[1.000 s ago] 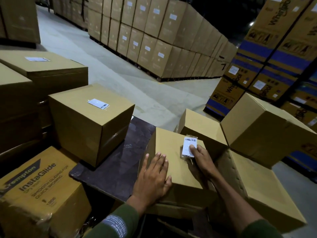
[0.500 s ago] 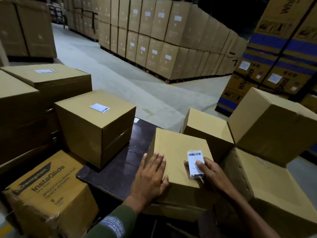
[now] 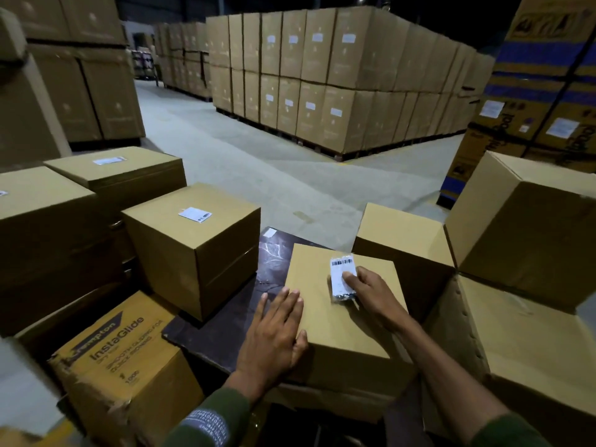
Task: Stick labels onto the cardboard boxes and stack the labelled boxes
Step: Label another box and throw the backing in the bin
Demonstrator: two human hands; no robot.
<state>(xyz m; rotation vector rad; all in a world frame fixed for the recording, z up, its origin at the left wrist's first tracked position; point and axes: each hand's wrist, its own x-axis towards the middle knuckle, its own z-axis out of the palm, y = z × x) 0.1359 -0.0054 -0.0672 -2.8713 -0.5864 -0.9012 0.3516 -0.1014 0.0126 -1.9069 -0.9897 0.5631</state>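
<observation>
A small white barcode label in a clear, crinkled sleeve (image 3: 343, 279) is lying on the far right part of the top of a plain brown cardboard box (image 3: 342, 321), which is sitting at the near right of a dark tabletop (image 3: 232, 304). The right hand (image 3: 371, 293) is resting on this box with its fingers stretched forward and close together, the fingertips pressing down on the label's right edge rather than pinching it. The left hand (image 3: 274, 337) is lying flat and spread, fingers slightly apart, over the box's near left edge, gripping nothing. Both forearms are showing dark green sleeves (image 3: 209, 424) at the bottom of the view. To the left on the same tabletop, a second plain brown cardboard box (image 3: 193, 250) is standing apart from the first, with a white label (image 3: 195, 214) stuck flat on its top. Near left, a worn yellow-brown printed carton reading InstaGlide (image 3: 122, 359) is sitting lower down. Behind it, larger flat brown cartons (image 3: 113, 175) are stacked. To the right, more plain brown boxes (image 3: 529, 221) are piled up, one tilted. Beyond a grey concrete floor (image 3: 258, 169), a tall block of stacked brown cartons (image 3: 338, 85) is standing.
</observation>
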